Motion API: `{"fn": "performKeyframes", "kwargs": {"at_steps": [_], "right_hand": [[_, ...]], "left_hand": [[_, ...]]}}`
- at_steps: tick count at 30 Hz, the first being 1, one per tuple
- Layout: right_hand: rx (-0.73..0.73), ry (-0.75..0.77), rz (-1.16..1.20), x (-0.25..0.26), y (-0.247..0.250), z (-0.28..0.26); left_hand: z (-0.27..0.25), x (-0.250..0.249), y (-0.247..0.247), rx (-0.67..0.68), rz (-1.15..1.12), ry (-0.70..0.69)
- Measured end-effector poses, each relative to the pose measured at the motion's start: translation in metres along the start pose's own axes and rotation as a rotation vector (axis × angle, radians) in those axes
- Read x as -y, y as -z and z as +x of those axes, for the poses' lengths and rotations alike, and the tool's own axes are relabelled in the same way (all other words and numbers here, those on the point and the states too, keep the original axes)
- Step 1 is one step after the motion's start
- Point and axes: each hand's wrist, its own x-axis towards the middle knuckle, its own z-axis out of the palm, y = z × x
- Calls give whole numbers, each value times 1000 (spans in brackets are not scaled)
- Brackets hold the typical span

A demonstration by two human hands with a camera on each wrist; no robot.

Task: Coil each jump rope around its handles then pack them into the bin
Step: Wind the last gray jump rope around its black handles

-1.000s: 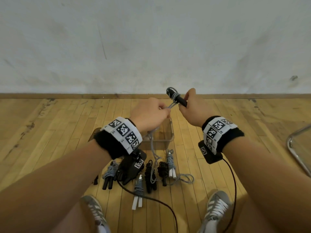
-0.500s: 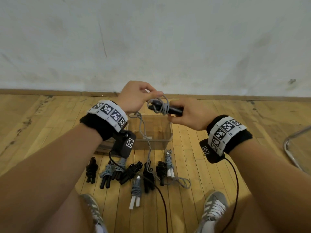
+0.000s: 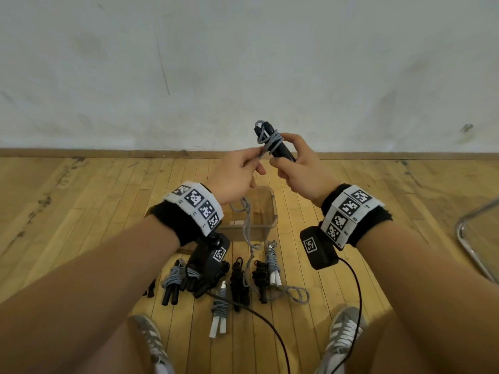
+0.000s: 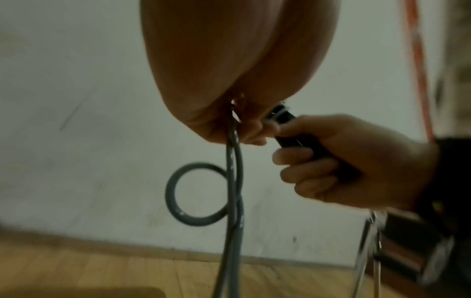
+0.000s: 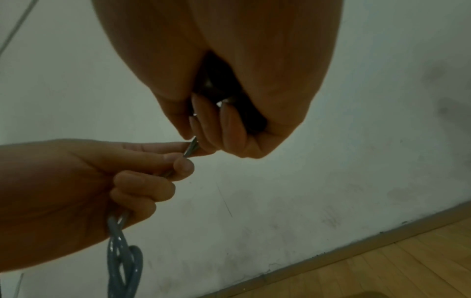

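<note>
Only left wrist view shows rope (image 4: 233, 193) looping.

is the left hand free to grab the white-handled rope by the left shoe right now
Probably not yet. The left hand is pinching the grey cord being wound on the black handles; the white-handled rope lies uncovered on the floor below.

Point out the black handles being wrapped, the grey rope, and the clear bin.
black handles (image 3: 280, 151), head view: on the shaft just above the right hand's grip.
grey rope (image 3: 270, 139), head view: on the turns wound around the handles.
clear bin (image 3: 275, 211), head view: on its right rim.
</note>
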Motion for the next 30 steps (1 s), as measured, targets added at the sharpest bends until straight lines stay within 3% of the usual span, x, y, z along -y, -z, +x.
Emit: {"fn": "performKeyframes", "kwargs": {"at_steps": [2,9,12,15,20,22,27,30], "right_hand": [[-24,-14,-2,-1,-3,1],[-32,-97,84,-3,-5,0],[-67,-62,-104,-9,-7,-1],[-79,53,-419,-11,-10,-2],[-78,154,-610,-4,-13,-7],[-61,140,-548,-2,-11,-6],[90,16,-90,11,2,-13],[68,-3,2,11,-3,-17]], "left_hand": [[-2,-2,-5,-5,57,-12],[-2,-5,-9,49,-62,93],[-5,-5,-13,83,-66,106],[-8,-6,-18,-8,-43,108],[-3,-2,-11,-130,-116,111],[0,0,-9,-120,-169,105],[5,-1,-2,-114,-364,176],[5,0,-1,-117,-367,170]]}}
